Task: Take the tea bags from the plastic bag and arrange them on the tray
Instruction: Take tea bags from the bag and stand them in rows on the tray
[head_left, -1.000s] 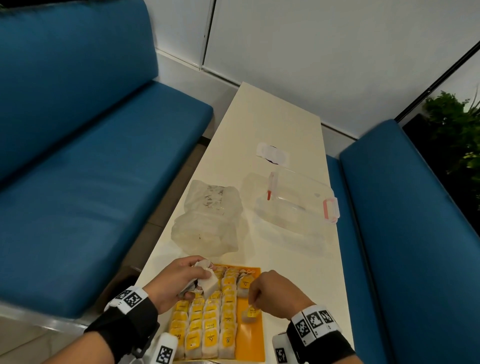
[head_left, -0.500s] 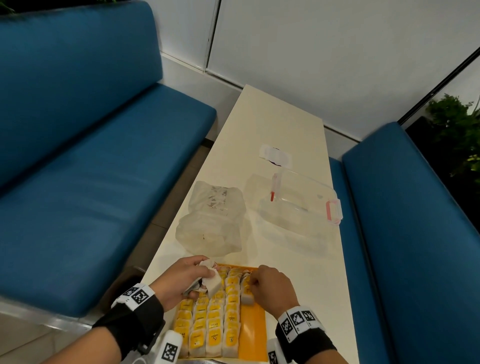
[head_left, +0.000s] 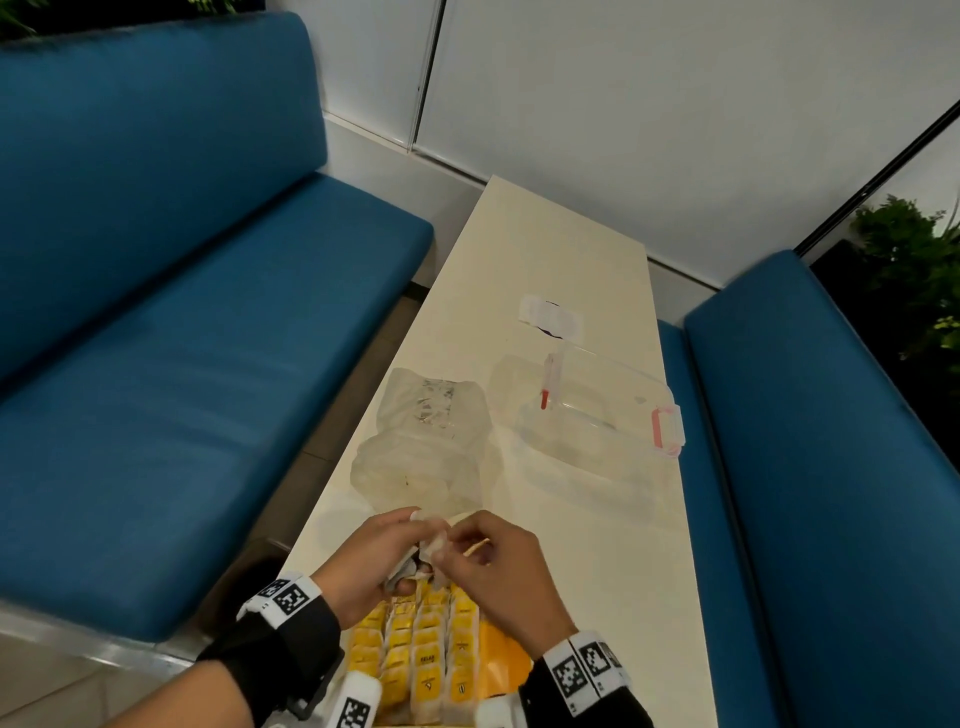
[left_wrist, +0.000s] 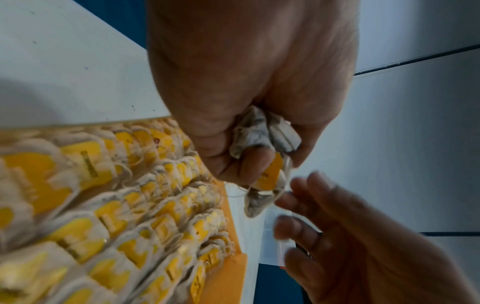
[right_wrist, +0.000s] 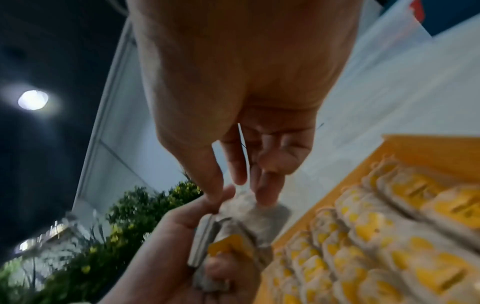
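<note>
An orange tray (head_left: 500, 661) lies at the table's near end, with rows of yellow-tagged tea bags (head_left: 415, 660) filling most of it. Over its far end my left hand (head_left: 410, 540) grips a small bundle of tea bags (left_wrist: 265, 133). My right hand (head_left: 457, 545) meets it there, and its thumb and fingers (right_wrist: 215, 193) pinch the top of one tea bag (right_wrist: 242, 202) in that bundle. The crumpled clear plastic bag (head_left: 426, 452) lies just beyond the hands. Whether anything is left inside it does not show.
A clear plastic box with pink latches (head_left: 597, 415) stands to the right of the bag, with a white label (head_left: 550, 318) beyond it. Blue benches (head_left: 182, 389) flank the narrow white table (head_left: 540, 244). A bare orange strip runs along the tray's right side.
My right hand left the rightmost row on the tray and rose to the bundle in my left hand. Both hands now meet over the tray's far end.
</note>
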